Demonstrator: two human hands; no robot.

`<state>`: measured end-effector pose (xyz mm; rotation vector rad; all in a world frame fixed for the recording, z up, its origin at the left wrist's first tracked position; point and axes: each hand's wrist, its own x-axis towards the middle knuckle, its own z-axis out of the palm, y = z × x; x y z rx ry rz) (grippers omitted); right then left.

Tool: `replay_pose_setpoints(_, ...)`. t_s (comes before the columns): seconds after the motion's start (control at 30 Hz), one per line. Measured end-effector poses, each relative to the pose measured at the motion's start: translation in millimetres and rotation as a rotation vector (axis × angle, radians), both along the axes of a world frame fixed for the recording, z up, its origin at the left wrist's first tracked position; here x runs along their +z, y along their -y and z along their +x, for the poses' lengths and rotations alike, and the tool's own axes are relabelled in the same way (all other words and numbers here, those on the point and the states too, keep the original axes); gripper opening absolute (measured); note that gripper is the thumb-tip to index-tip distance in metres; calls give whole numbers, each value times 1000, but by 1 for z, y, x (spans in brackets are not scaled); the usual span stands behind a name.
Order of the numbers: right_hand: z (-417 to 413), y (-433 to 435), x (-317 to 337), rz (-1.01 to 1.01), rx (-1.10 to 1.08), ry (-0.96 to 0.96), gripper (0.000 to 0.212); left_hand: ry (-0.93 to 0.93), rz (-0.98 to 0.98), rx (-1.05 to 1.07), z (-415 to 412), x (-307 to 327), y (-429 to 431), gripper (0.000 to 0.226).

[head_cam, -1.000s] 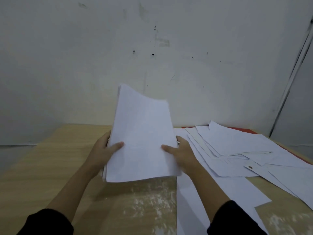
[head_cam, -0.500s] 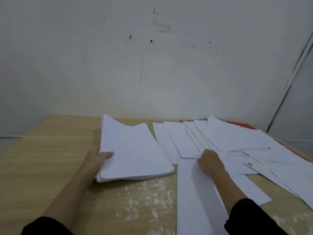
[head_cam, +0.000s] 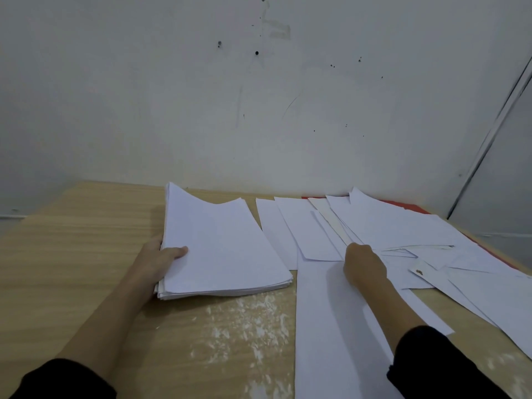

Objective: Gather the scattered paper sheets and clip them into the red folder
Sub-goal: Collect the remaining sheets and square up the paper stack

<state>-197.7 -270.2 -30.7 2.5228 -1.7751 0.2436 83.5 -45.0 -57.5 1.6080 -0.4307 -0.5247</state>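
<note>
Scuffed white wall behind a wooden table; I judge the gathering roughly half done and the clipping not yet begun.

My left hand grips the gathered stack at centre left, thumb on top and fingers tucked under its left edge, with the stack lying on the table. Many loose sheets fan across the right half, so plenty remains to collect. The red folder shows only as a red strip at the upper right of the papers and is mostly buried under them. My right hand rests on the loose sheets at centre right with its back to me. Its fingers are hidden, so I cannot tell whether it pinches a sheet. I can make out no clip.
</note>
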Motion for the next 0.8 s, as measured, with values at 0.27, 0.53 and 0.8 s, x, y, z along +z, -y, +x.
replay_pose_setpoints(0.27,12,-1,2,-215,-27,23,9,-6,3,-16,1,0,1,20)
replay_pose_setpoints(0.53,67,5,1,-298,221,-115,28,-8,-3,-11,-1,1,0,18)
replay_pose_setpoints(0.8,78,11,-10,146,300,120,21,-1,-9,-29,0,1,2,16)
